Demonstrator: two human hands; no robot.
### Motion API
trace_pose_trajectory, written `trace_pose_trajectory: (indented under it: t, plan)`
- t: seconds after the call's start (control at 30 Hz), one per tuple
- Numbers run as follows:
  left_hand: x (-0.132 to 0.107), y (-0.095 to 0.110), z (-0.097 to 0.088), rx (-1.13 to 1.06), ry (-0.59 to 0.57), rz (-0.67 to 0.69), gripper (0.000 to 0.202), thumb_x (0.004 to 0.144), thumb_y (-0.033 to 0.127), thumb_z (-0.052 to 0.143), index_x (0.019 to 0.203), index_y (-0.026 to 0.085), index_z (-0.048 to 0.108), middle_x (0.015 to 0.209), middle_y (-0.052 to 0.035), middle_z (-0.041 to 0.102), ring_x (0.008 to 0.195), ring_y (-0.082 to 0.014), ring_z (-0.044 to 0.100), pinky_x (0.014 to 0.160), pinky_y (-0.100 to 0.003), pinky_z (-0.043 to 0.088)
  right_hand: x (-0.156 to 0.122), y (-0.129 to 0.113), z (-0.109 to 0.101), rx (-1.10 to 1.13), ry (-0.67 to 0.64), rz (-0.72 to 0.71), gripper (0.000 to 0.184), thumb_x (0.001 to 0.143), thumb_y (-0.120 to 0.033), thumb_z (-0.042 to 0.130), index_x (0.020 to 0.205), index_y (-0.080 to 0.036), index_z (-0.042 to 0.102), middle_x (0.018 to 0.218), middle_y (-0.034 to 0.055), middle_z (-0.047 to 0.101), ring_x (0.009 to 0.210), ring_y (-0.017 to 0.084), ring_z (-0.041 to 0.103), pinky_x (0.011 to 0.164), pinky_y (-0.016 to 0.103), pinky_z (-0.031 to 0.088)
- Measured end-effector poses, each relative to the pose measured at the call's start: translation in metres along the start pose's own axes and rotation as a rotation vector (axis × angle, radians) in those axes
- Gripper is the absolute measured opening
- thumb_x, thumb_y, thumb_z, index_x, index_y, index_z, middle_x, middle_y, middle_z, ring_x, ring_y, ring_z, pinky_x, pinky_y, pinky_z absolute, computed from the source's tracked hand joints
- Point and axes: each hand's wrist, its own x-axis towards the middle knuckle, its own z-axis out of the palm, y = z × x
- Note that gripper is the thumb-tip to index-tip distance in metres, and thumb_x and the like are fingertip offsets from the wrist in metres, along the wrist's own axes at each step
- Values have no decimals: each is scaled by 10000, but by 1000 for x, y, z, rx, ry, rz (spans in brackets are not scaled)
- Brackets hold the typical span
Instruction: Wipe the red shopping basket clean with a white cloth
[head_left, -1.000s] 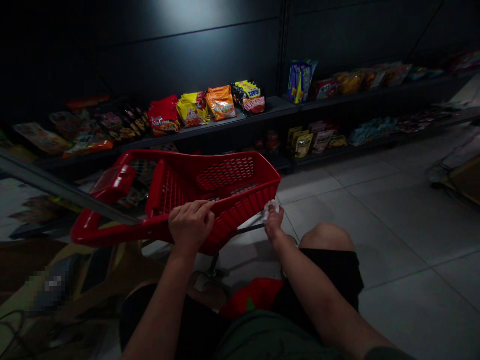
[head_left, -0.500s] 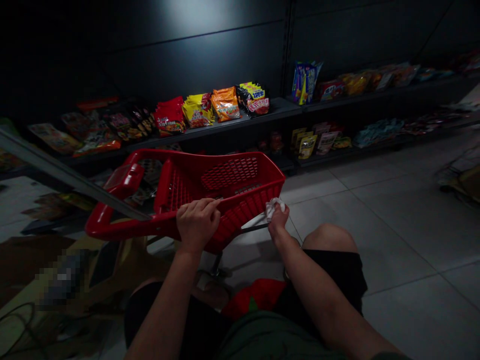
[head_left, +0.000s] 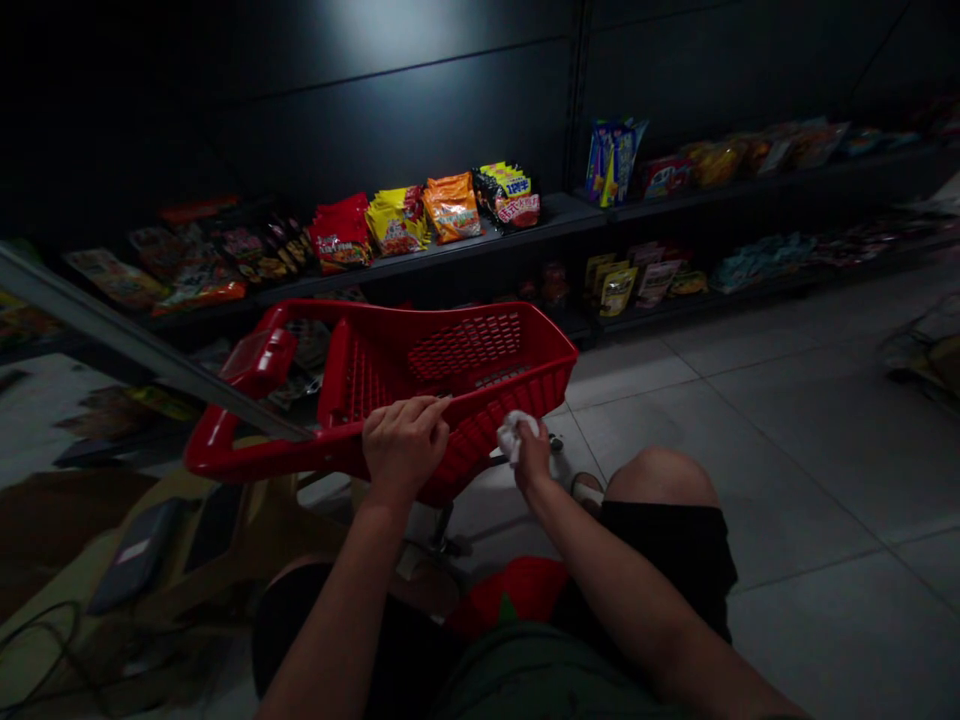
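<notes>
White crumpled tissue (head_left: 513, 436) is pinched in the right hand (head_left: 533, 458), just beside the red plastic shopping basket (head_left: 480, 420), whose rim the left hand (head_left: 405, 447) curls over, whether gripping or resting cannot be told. Foil snack packets (head_left: 451, 208) lie on dark metal shelves (head_left: 540, 216) beyond the basket. A loose pinch could drop the tissue onto the grey floor tiles (head_left: 750, 470); uneven pressure could tip the basket.
</notes>
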Motion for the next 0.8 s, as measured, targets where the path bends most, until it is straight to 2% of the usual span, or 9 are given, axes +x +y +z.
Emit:
trace_pose_trajectory:
  t: [0.1, 0.2, 0.27, 0.37, 0.43, 0.5, 0.6, 0.7, 0.8]
  plan:
    - [1, 1, 1, -8, 8, -14, 295, 873, 201, 560, 1100, 288, 728, 1077, -2, 756, 938, -233, 658, 874, -427, 362, 33, -24, -4, 90, 235, -49, 406, 688, -331, 605, 1067, -202, 539, 891, -5, 641, 704, 127, 619, 645, 241, 507]
    - [3, 3, 1, -4, -5, -25, 292, 875, 208, 555, 1098, 289, 725, 1076, -3, 753, 938, -237, 653, 869, -430, 362, 19, -16, -2, -8, 168, -84, 456, 717, -351, 598, 1146, -213, 531, 959, 9, 651, 767, 141, 622, 704, 260, 508]
    - [4, 4, 1, 7, -15, -31, 290, 879, 212, 548, 1098, 289, 723, 1072, -5, 752, 931, -239, 651, 863, -431, 361, -13, 5, 4, -174, -33, -70, 449, 723, -352, 613, 1149, -220, 558, 957, 9, 665, 793, 157, 619, 734, 274, 503]
    - [4, 6, 1, 14, -23, -37, 306, 882, 208, 537, 1116, 286, 717, 1084, -16, 749, 945, -242, 651, 876, -433, 356, -65, 37, 15, -421, -547, -15, 375, 646, -306, 704, 1008, -229, 645, 869, -17, 678, 790, 178, 608, 741, 289, 489]
    - [3, 7, 1, 7, -36, -29, 326, 881, 205, 534, 1145, 286, 708, 1106, -21, 744, 969, -243, 650, 892, -434, 356, -83, 46, 21, -448, -712, 7, 327, 622, -294, 733, 936, -229, 666, 851, -24, 680, 798, 182, 604, 737, 289, 484]
    - [2, 8, 2, -5, -47, -16, 339, 881, 202, 534, 1165, 283, 702, 1124, -22, 741, 985, -241, 650, 901, -431, 359, -81, 38, 25, -363, -595, 30, 309, 653, -323, 719, 937, -220, 655, 849, -18, 675, 784, 176, 601, 714, 281, 487]
    - [1, 7, 3, -17, -45, -10, 336, 887, 205, 532, 1166, 279, 704, 1128, -21, 742, 988, -238, 652, 902, -430, 362, -47, -3, 24, -158, -229, -15, 365, 703, -377, 693, 1015, -213, 598, 848, -13, 654, 746, 158, 594, 684, 264, 497]
    - [1, 5, 4, -13, -30, -22, 321, 885, 206, 537, 1141, 282, 715, 1104, -19, 750, 961, -240, 655, 893, -430, 360, 1, -59, 18, -14, 27, -252, 433, 757, -414, 675, 1117, -223, 530, 948, 0, 638, 797, 142, 603, 737, 260, 507]
    - [1, 2, 3, -14, -26, -24, 312, 880, 200, 533, 1114, 280, 724, 1097, -18, 753, 952, -239, 661, 892, -427, 360, 41, -103, 9, -44, 122, -532, 438, 784, -410, 671, 1144, -210, 523, 1033, 20, 612, 869, 133, 594, 812, 264, 494]
